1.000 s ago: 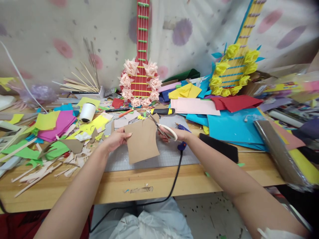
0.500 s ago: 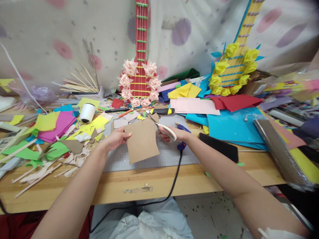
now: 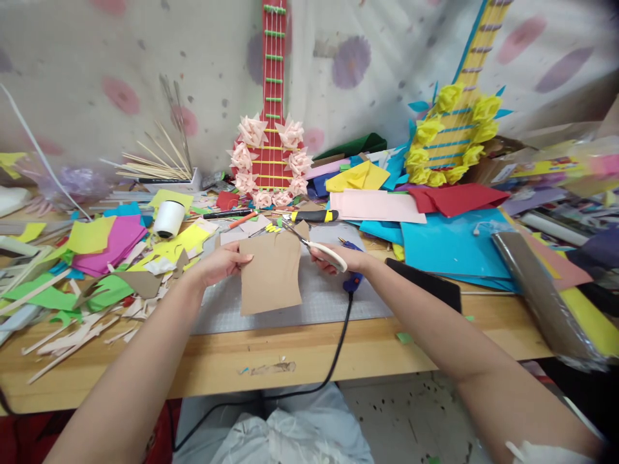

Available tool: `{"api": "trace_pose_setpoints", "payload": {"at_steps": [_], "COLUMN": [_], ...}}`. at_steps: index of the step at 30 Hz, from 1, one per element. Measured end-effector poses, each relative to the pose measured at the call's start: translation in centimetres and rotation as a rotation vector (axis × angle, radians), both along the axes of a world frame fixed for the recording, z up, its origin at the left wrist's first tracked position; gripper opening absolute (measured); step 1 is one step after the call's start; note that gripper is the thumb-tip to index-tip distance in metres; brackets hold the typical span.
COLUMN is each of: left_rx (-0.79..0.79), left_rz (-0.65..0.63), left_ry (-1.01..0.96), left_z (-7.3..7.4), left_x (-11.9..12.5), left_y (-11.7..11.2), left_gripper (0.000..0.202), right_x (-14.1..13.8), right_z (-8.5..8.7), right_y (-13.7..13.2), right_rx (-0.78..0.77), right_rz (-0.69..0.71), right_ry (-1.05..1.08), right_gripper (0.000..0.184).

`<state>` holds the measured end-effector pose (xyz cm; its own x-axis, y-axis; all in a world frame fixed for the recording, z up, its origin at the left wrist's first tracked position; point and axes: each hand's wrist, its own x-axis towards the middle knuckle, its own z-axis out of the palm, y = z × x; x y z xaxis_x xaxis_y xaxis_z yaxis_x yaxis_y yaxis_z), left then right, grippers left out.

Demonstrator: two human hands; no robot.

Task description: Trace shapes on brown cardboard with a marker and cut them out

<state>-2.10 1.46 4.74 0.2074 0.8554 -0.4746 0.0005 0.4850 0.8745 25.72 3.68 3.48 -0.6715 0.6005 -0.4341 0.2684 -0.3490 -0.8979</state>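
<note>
My left hand [image 3: 223, 261] pinches the left edge of a brown paper sheet [image 3: 271, 274], holding it up over a grey cutting mat [image 3: 333, 298]. My right hand [image 3: 349, 260] grips white-handled scissors [image 3: 325, 252]. The blades point up and left into the sheet's top edge, where a short cut shows. A blue glue gun [image 3: 353, 280] lies just under my right wrist, and its black cord [image 3: 338, 351] runs off the table's front edge.
Coloured paper scraps [image 3: 104, 241] and wooden sticks cover the left of the wooden table [image 3: 309, 351]. A white roll [image 3: 169, 218], a red paper guitar [image 3: 271, 151] and a yellow one [image 3: 452, 138] stand behind. Blue sheets, a black slab [image 3: 428, 283] and a foil roll [image 3: 536, 293] lie right.
The brown sheet has turned slightly and now hangs straighter. My right hand and the scissors shifted a little right and up. My left hand barely moved.
</note>
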Motion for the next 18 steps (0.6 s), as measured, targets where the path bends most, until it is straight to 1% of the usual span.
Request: {"api": "trace_pose_setpoints", "payload": {"at_steps": [3, 7, 14, 18], "left_rx": [0.014, 0.027, 0.051, 0.059], "left_rz": [-0.022, -0.044, -0.042, -0.027], "left_ry": [0.007, 0.023, 0.076, 0.102], "left_z": [-0.3, -0.5, -0.2, 0.0], "left_x": [-0.4, -0.8, -0.6, -0.6], "left_y": [0.4, 0.8, 1.1, 1.2], "left_gripper": [0.037, 0.040, 0.044, 0.042], "right_x": [0.1, 0.4, 0.4, 0.6], "right_z": [0.1, 0.3, 1.0, 1.2], "right_y": [0.1, 0.0, -0.3, -0.4], "right_rx": [-0.004, -0.019, -0.050, -0.049], "right_rz": [-0.001, 0.007, -0.009, -0.002], "right_ry": [-0.018, -0.037, -0.053, -0.064], "right_gripper": [0.033, 0.032, 0.034, 0.037]}}
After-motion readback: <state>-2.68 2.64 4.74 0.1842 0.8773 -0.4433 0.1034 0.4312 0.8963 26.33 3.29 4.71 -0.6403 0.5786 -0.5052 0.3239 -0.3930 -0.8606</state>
